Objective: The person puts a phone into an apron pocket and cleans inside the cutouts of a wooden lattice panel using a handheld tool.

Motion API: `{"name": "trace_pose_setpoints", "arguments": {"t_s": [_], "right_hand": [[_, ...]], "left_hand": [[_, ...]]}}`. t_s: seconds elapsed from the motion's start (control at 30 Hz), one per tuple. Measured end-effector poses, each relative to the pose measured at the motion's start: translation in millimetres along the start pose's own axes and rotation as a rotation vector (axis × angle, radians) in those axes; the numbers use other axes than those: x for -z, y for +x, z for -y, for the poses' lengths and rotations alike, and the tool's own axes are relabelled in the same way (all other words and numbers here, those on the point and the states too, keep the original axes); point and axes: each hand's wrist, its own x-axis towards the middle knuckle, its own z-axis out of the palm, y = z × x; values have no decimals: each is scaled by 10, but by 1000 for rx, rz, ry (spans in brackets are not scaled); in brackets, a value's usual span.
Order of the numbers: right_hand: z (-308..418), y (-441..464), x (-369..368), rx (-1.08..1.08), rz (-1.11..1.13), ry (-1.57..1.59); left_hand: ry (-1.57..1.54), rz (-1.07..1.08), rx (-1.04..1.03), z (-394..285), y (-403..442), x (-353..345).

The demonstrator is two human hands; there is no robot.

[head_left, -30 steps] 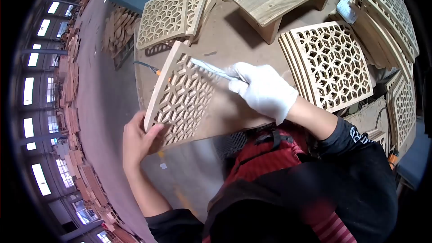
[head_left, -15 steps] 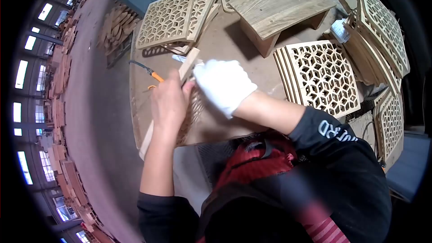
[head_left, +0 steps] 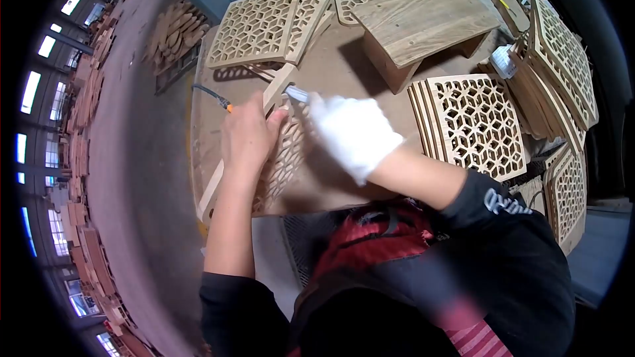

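A wooden lattice panel (head_left: 283, 149) stands tilted on edge near the table's left side, its plain border strip (head_left: 213, 188) uppermost. My bare left hand (head_left: 248, 132) grips it around the border, thumb on the lattice side. On my right hand (head_left: 354, 132) is a white glove. Its fingers are closed on a pale grey stick-like piece (head_left: 297, 94), whose tip lies against the panel near its far end. The glove is slightly blurred, and the piece's other end is hidden inside it. Behind my left hand, an orange-ended dark cable (head_left: 215, 96) lies partly hidden.
Several lattice panels (head_left: 254, 26) lean at the back left. A small wooden bench (head_left: 423, 23) stands at the back of the brown table (head_left: 331, 46). To the right are a stack of lattice panels (head_left: 476, 125) and more upright ones (head_left: 562, 59).
My right hand has moved slightly right and down with the pale piece, whose tip has shifted from beyond the border to the lattice side. My left hand keeps its grip; the view has shifted slightly.
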Motion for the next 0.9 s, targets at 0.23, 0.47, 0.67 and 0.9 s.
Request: {"name": "trace_pose_setpoints", "arguments": {"t_s": [0.23, 0.47, 0.67, 0.9], "right_hand": [[8, 213, -125, -55, 22, 85], [-97, -105, 32, -54, -28, 126], [-46, 231, -149, -19, 43, 81], [-125, -30, 19, -29, -54, 170]], "left_hand": [[2, -25, 2, -118, -76, 1], [-2, -63, -14, -86, -82, -4], [7, -30, 10, -126, -105, -40], [14, -14, 25, -252, -175, -36]]}}
